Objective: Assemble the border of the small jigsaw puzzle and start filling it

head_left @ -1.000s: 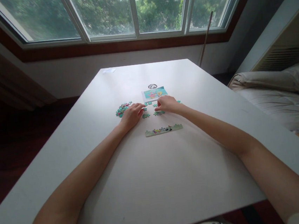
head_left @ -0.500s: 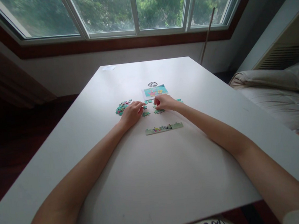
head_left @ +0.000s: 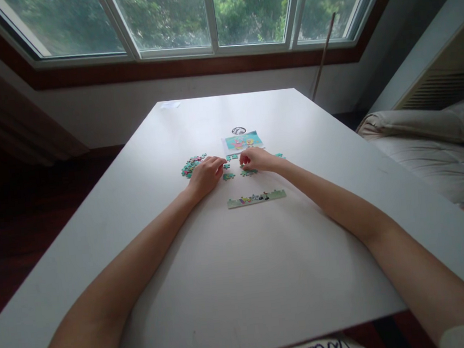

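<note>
My right hand [head_left: 257, 159] is pinched low over the table, its fingertips on a small green jigsaw puzzle piece [head_left: 242, 167]. Just below those fingers lie some joined green pieces [head_left: 249, 173]. On the other side, my left hand [head_left: 206, 175] rests with fingers stretched out beside a loose puzzle piece [head_left: 226, 167]; it does not appear to hold anything. The pile of puzzle pieces [head_left: 190, 166] is partly hidden behind that hand. Nearer to me lies an assembled puzzle strip [head_left: 256, 199]. A picture card [head_left: 242, 142] shows pink and yellow figures on blue-green.
The white table [head_left: 242, 282] carries a dark round mark or object [head_left: 239, 131] beyond the card and a pale sheet [head_left: 170, 105] at the far left corner. A window [head_left: 209, 17] is behind. Bedding [head_left: 438, 143] lies to the right, and a thin pole [head_left: 324, 55] leans near the wall.
The whole view has shifted very slightly. Both hands stay in nearly the same place over the puzzle pieces, with no clear movement of any piece.
</note>
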A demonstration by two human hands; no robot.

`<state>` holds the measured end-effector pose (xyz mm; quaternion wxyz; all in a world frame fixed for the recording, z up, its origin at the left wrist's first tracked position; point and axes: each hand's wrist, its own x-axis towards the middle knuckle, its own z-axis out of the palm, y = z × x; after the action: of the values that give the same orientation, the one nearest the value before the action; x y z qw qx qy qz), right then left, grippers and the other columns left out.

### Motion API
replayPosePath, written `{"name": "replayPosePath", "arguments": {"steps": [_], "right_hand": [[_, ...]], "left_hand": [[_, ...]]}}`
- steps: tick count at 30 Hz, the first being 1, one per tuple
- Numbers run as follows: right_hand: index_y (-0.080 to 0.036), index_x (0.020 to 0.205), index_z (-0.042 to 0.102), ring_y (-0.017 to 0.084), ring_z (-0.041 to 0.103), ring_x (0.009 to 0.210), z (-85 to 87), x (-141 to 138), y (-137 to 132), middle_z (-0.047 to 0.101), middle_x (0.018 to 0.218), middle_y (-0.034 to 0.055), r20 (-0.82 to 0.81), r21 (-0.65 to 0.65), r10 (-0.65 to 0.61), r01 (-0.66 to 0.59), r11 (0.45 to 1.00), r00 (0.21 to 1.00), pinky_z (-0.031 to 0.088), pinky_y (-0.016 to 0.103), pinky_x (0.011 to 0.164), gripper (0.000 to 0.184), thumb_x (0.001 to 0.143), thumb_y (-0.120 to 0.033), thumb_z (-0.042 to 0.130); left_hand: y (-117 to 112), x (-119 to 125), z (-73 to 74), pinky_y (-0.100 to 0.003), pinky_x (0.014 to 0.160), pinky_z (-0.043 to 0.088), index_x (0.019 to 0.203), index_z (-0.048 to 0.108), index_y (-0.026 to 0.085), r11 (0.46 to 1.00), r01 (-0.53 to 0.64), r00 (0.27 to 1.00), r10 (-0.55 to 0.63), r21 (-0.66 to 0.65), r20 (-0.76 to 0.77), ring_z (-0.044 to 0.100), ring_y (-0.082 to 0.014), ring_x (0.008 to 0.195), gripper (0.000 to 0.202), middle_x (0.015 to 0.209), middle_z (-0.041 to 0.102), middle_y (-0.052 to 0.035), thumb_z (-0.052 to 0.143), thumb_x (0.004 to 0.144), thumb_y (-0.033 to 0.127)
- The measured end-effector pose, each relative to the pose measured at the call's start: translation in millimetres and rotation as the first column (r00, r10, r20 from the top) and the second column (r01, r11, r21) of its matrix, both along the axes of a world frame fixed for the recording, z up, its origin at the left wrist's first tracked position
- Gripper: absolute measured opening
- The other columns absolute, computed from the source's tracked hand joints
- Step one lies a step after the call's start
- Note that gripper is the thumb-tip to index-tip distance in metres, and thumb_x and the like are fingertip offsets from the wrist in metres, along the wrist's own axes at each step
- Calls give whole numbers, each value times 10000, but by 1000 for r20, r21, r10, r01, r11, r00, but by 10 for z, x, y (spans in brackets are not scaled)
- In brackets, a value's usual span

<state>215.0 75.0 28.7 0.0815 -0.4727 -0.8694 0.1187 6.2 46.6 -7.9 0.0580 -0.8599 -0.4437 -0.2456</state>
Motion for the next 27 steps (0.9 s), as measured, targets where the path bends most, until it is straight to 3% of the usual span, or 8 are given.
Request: {"name": "replayPosePath", "arguments": {"steps": [7,13,20,27], "right_hand": [[-128,854,685,122,571,728,12,-28,-33,686,833,40,-53,-47,-15,12,999,998,361,198,596,150,707,-132,655],[-118,978,676,100,550,671,-7,-10,-24,676,802,38,-119,-82,-13,4,997,993,353,193,587,270,710,-140,655],[-119,850,719,96,541,647,3,3,10,674,744,35,-231,-96,-16,-6,995,973,353,197,582,161,712,-172,655],[-91,802,733,96,520,623,-4,-16,14,657,667,31,-350,-276,-49,-53,960,935,363,213,578,209,708,-264,662]], "left_hand": [[-7,-50,-7,-315,792,495,898,654,172,999,32,1000,-32,30,0,604,-198,887,336,908,665,-61,392,745,28],[-43,-45,17,-265,714,486,749,662,171,987,134,990,-137,90,40,607,-163,784,333,790,673,-39,375,713,5],[-55,-28,5,-237,693,484,705,677,183,969,228,972,-232,95,32,611,-147,766,337,776,685,-29,389,673,11],[-46,-28,-6,-245,743,501,722,693,188,965,258,965,-261,53,39,618,-145,802,349,812,699,-30,393,671,19]]}}
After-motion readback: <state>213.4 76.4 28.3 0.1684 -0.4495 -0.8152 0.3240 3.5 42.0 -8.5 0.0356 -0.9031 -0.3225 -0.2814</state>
